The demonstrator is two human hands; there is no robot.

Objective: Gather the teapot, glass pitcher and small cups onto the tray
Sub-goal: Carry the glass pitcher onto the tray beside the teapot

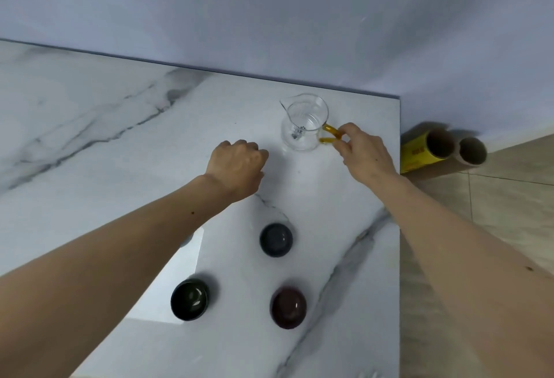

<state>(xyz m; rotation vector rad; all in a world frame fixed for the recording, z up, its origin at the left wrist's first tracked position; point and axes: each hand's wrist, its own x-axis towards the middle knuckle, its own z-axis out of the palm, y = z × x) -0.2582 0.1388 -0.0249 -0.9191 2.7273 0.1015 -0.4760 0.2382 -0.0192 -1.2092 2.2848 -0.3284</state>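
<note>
A clear glass pitcher (pixel 304 121) with an amber handle stands near the far right corner of the marble table (pixel 90 137). My right hand (pixel 364 152) pinches that handle with thumb and fingers. My left hand (pixel 239 166) rests on the table left of the pitcher, fingers curled under, holding nothing that I can see. Three small cups stand nearer me: a grey-blue one (pixel 275 239), a dark green one (pixel 189 299) and a dark red one (pixel 288 307). Neither a teapot nor a tray is in view.
The table's right edge runs close to the pitcher and my right hand. Beyond it, on the tiled floor, lie a yellow-labelled roll (pixel 425 149) and a cardboard tube (pixel 472 151). A pale wall stands behind the table.
</note>
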